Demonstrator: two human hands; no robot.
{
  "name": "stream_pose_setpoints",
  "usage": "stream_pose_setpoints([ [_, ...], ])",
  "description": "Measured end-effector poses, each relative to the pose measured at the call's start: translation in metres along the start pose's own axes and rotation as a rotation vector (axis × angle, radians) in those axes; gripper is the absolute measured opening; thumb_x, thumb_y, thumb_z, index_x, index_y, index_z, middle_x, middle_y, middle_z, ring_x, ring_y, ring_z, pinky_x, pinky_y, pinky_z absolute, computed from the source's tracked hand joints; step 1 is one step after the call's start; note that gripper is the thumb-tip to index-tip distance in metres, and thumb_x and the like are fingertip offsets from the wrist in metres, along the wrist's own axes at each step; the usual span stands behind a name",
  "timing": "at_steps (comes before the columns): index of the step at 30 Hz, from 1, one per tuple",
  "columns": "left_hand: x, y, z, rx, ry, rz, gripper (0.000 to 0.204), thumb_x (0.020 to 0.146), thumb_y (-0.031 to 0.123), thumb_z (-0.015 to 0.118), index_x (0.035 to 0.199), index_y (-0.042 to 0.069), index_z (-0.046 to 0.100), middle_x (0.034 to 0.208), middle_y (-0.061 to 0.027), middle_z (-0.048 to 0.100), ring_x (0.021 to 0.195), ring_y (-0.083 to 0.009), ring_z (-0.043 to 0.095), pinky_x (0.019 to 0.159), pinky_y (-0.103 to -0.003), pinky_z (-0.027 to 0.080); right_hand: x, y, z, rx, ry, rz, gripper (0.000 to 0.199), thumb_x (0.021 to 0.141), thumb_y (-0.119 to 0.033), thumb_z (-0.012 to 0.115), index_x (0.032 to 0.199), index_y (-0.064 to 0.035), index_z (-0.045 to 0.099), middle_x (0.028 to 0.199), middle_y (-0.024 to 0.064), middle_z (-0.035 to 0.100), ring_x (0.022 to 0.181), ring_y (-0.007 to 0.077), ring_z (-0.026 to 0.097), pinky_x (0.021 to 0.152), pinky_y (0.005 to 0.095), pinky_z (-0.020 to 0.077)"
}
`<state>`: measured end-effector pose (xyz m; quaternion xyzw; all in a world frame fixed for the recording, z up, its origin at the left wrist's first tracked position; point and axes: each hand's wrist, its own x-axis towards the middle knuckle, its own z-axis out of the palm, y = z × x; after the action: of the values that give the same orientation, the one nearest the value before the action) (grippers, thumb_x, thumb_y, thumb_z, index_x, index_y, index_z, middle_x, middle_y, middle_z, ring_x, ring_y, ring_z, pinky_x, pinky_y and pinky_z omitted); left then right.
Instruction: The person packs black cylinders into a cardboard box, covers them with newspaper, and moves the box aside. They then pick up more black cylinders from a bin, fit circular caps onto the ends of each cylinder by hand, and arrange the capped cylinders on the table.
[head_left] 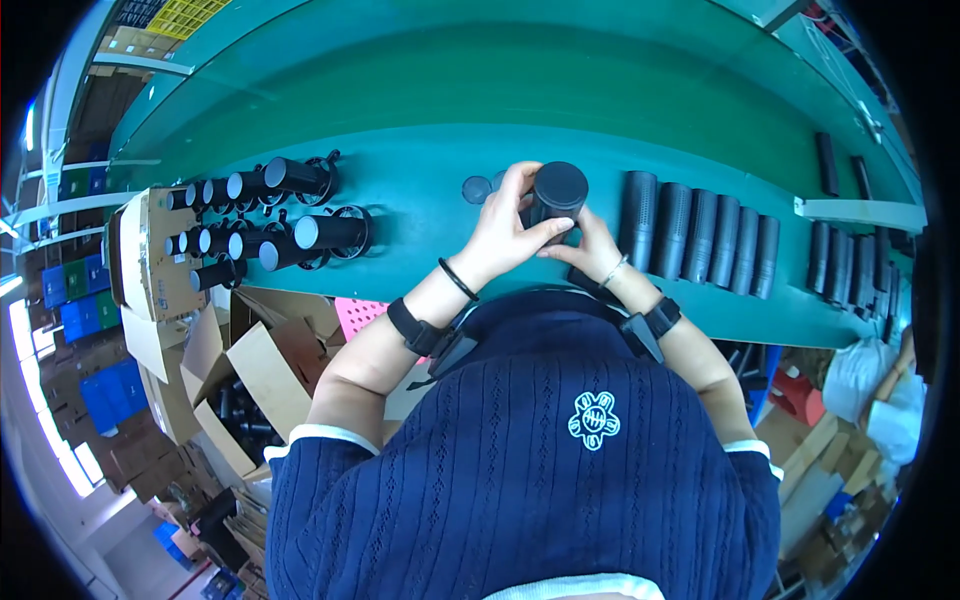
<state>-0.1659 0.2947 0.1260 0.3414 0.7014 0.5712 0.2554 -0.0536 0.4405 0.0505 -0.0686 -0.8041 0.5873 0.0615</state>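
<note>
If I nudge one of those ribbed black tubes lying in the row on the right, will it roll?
Probably: the ribbed black tubes are round and lie on their sides on the smooth green bench. Packed side by side, neighbours likely check it. They look rigid, not floppy.

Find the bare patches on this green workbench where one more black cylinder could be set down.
Bare: the green workbench beyond both hands, and between the left hand and the left cluster of black tubes. Crowded: right of the right hand, the row of black mesh cylinders.

held cylinder (553, 200): 1, in both hands
mesh tubes (700, 238) right of held cylinder: 5
capped tubes (262, 215) left of held cylinder: about 10
loose round caps (477, 189) left of held cylinder: 1 clear, maybe 2
</note>
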Motion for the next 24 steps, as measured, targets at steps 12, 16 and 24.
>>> stream_pose_setpoints([
  [12, 0.005, 0.005, -0.014, -0.257, -0.270, -0.017, 0.069, 0.074, 0.014, 0.081, 0.133, 0.004, 0.047, 0.128, -0.0097, 0.054, 0.118, -0.0214, 0.054, 0.100, -0.038, 0.046, -0.010, -0.007, 0.006, -0.518, 0.306, -0.118, 0.074, 0.062, -0.035, 0.085, 0.115, -0.0004, 0.047, 0.096, 0.0162, 0.053, 0.090, 0.0360, 0.055, 0.075, 0.0443, 0.0457],
  [16, 0.006, 0.007, -0.006, -0.287, -0.255, 0.053, 0.074, 0.072, 0.015, 0.083, 0.134, 0.004, 0.045, 0.127, -0.0091, 0.054, 0.117, -0.0210, 0.054, 0.100, -0.037, 0.045, -0.010, 0.000, 0.010, -0.492, 0.379, -0.081, 0.073, 0.063, -0.027, 0.084, 0.118, -0.0014, 0.044, 0.102, 0.0174, 0.052, 0.092, 0.0379, 0.055, 0.077, 0.0452, 0.0462],
  [24, 0.002, -0.009, -0.006, -0.041, -0.128, -0.025, 0.070, 0.067, 0.018, 0.087, 0.124, 0.003, 0.047, 0.116, -0.0101, 0.057, 0.111, -0.0188, 0.056, 0.094, -0.035, 0.046, -0.012, -0.015, -0.018, -0.026, 0.046, -0.036, 0.080, 0.069, -0.013, 0.077, 0.137, -0.0061, 0.036, 0.121, 0.0159, 0.046, 0.117, 0.0305, 0.047, 0.094, 0.0398, 0.0443],
])
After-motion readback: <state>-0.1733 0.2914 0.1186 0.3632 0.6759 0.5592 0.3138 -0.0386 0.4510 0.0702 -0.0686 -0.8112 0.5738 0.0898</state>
